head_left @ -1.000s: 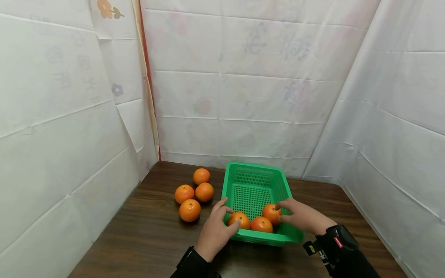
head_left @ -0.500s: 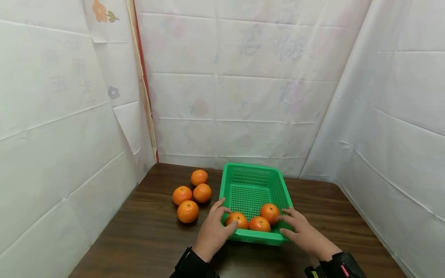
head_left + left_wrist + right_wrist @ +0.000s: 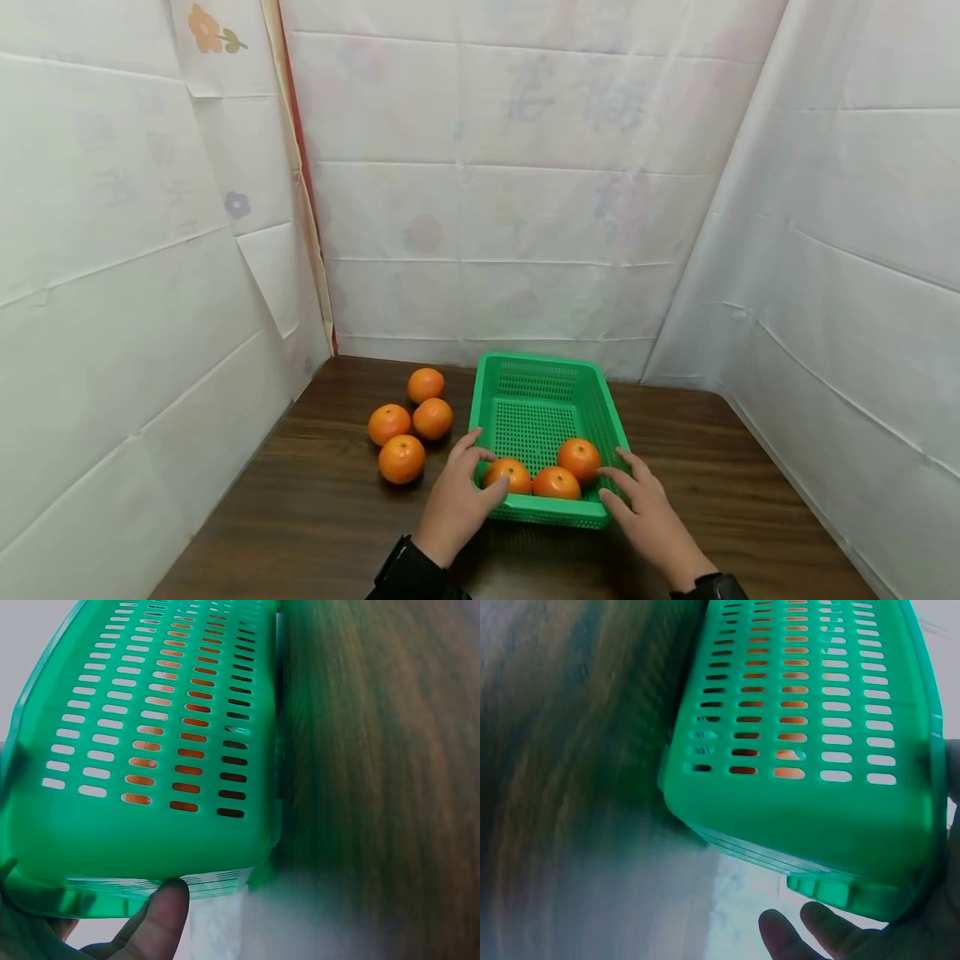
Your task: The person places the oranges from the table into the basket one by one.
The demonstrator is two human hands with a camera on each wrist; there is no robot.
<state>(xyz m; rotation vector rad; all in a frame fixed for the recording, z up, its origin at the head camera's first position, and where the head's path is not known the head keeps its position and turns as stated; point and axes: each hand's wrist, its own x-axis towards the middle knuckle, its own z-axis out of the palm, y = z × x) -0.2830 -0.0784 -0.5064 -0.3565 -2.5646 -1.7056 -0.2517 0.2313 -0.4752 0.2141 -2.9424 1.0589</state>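
A green plastic basket (image 3: 536, 425) stands on the dark wooden table, with three oranges in its near end: a left one (image 3: 510, 477), a middle one (image 3: 557, 482) and a right one (image 3: 579, 460). My left hand (image 3: 456, 500) grips the basket's near left corner, thumb at the rim and a fingertip (image 3: 169, 900) against the outer side wall. My right hand (image 3: 651, 518) is at the near right corner with its fingers spread about the rim. In the right wrist view two of its fingertips (image 3: 778, 931) stand apart from the side wall.
Left of the basket several loose oranges (image 3: 402, 459) sit close together on the table (image 3: 300, 517). White sheeting (image 3: 495, 208) hangs behind the table and along both sides.
My right hand has drawn back from the right orange inside the basket to the near right rim. My left hand keeps its place at the left corner. The view has shifted slightly.
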